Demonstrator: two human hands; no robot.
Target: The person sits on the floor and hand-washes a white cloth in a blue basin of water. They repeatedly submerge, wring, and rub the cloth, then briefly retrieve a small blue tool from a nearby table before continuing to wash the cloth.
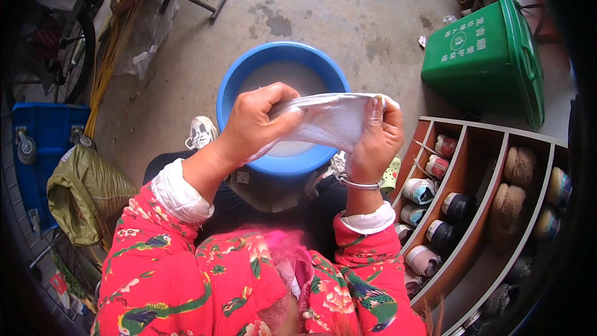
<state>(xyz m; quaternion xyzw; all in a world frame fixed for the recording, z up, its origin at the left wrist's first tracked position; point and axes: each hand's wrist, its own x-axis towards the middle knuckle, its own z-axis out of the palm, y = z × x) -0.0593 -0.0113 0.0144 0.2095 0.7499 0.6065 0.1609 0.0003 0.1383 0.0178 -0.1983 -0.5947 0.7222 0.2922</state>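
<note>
A pale, wet-looking cloth (333,119) is stretched between my two hands, above a round blue plastic basin (284,49). My left hand (261,116) grips one end, thumb and fingers pinching its upper edge. The other end is held in my right hand (380,130), thumb pressed against the fabric; a metal bangle circles that wrist. Cloudy water (289,77) fills the lower part of the basin, which stands on the floor by my feet. The cloth hides part of the basin and the water.
A wooden shoe rack (466,186) holding several shoes stands at the right, below a green wheeled bin (475,56). At the left are a blue wheeled platform (46,149), a yellow-green woven sack (88,191) and a bicycle wheel (84,56). Metal legs (214,9) rest on the floor at the top.
</note>
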